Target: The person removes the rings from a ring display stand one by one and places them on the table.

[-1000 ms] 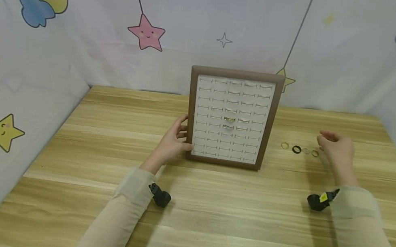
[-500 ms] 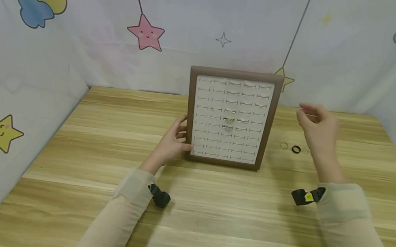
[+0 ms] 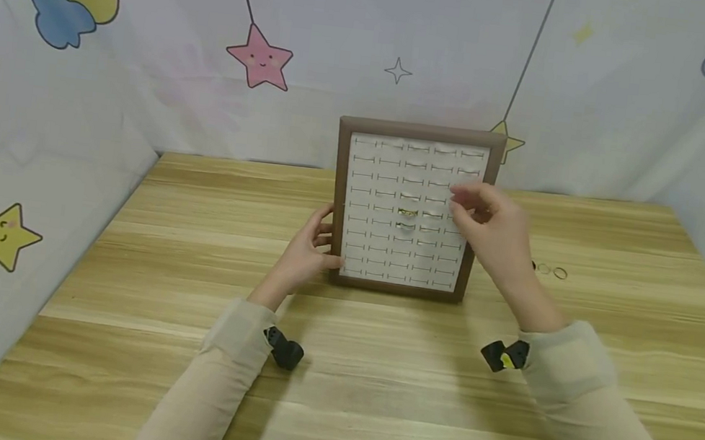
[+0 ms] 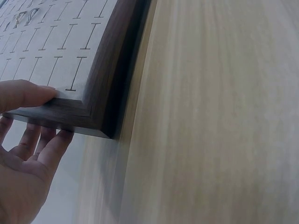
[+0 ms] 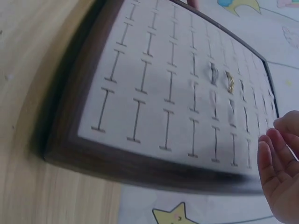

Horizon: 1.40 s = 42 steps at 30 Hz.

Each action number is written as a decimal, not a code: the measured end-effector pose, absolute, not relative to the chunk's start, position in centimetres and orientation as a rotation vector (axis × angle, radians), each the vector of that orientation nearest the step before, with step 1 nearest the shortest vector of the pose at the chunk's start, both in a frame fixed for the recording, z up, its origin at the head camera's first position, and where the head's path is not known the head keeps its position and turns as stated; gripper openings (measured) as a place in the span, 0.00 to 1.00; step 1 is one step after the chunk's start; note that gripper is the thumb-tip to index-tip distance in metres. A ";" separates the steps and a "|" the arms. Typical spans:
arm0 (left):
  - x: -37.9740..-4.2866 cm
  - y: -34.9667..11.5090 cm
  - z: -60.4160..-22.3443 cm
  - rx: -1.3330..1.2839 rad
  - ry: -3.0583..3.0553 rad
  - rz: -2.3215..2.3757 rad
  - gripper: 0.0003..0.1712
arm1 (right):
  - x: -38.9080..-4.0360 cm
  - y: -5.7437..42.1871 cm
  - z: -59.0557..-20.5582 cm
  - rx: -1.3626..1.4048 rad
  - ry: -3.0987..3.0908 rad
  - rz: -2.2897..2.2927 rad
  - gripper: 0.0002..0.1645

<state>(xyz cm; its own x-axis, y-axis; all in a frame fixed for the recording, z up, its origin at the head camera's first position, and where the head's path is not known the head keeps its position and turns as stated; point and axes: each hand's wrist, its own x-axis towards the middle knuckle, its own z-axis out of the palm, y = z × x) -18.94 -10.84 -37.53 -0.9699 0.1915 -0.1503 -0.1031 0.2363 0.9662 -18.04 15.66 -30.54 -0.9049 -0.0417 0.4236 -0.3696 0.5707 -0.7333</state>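
A ring display board [image 3: 388,253] stands upright on the table, a brown frame round a white pad with rows of slits. A gold ring [image 3: 408,212] and a silvery ring [image 3: 405,226] sit in two middle slits. My left hand [image 3: 301,258] grips the frame's left side, thumb in front and fingers behind, as the left wrist view shows. In front of the board's right part, my right hand [image 3: 499,237] pinches what seems to be a small ring between thumb and forefinger; the fingertips hide most of it. Its other fingers are curled.
On the wooden table [image 3: 371,396], right of the board, lie a thin ring [image 3: 544,269], a gold-coloured ring [image 3: 560,273] and a black ring [image 3: 533,266] partly hidden by my right hand. Behind the table hangs a patterned cloth [image 3: 311,128].
My right hand has risen from beside the rings on the table and moved left to the board, its fingertips kept together. The left hand and the board have stayed put.
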 end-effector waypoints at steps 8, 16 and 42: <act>-19.0 -10.8 -37.5 0.073 2.270 1.813 0.57 | -18.2 13.5 -31.4 0.448 -2.542 1.223 0.13; -18.9 -10.8 -37.4 0.071 2.261 1.818 0.57 | -18.0 12.6 -31.9 0.492 -2.572 1.142 0.13; -18.9 -10.8 -37.5 0.069 2.258 1.808 0.56 | -18.3 10.7 -33.2 0.518 -2.466 0.717 0.06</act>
